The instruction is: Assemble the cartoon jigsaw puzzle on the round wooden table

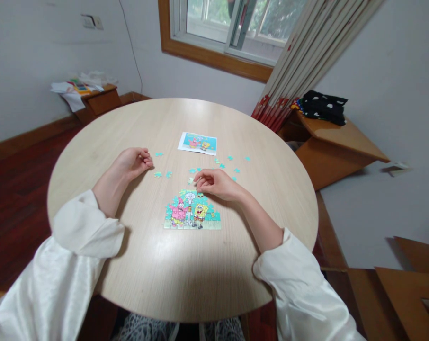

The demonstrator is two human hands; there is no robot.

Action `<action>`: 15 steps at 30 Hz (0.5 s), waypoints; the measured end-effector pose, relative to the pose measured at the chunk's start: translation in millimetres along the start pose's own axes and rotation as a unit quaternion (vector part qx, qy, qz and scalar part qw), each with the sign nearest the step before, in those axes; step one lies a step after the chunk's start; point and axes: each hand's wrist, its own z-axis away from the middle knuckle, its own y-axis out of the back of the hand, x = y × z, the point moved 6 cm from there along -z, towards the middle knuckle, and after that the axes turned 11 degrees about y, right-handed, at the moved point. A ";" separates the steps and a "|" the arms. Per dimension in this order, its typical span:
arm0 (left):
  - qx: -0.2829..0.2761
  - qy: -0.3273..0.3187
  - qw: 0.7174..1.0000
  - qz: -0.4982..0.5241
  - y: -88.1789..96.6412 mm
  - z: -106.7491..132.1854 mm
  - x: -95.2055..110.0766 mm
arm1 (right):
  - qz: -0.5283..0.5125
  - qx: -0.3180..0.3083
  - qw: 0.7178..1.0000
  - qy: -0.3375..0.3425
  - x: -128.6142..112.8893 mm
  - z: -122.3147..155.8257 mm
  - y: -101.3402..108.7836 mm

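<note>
A partly assembled jigsaw puzzle (179, 220) lies on the round table, showing a pink starfish, a pale long-nosed figure and a yellow sponge character on turquoise. Just above its top edge is my right hand (216, 183), its fingers bent in a pinch. A pale puzzle piece (191, 181) shows at those fingertips; the exact grip is too small to see. My left hand (134, 162) rests on its side at the left with fingers curled in and nothing visible in them. Near it lie loose puzzle pieces (158, 174).
A printed reference picture (200, 143) lies beyond the puzzle. Several turquoise pieces (236, 170) are scattered right of centre on the pale wooden table (186, 274). Small wooden cabinets (102, 100) stand past the table on both sides, under a window (218, 52) and a curtain (303, 57).
</note>
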 end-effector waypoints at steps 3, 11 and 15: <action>0.002 0.003 1.000 -0.002 -0.3 0.7 -0.1 | 0.002 0.005 1.000 -0.001 2.2 -1.1 -0.9; 0.003 -0.004 1.000 0.007 0.6 0.2 -0.2 | 0.060 -0.009 0.998 0.009 -0.6 -1.1 -2.2; 0.005 -0.001 1.000 0.009 2.2 -1.1 -0.9 | 0.060 -0.014 0.998 0.004 -1.4 0.1 -1.2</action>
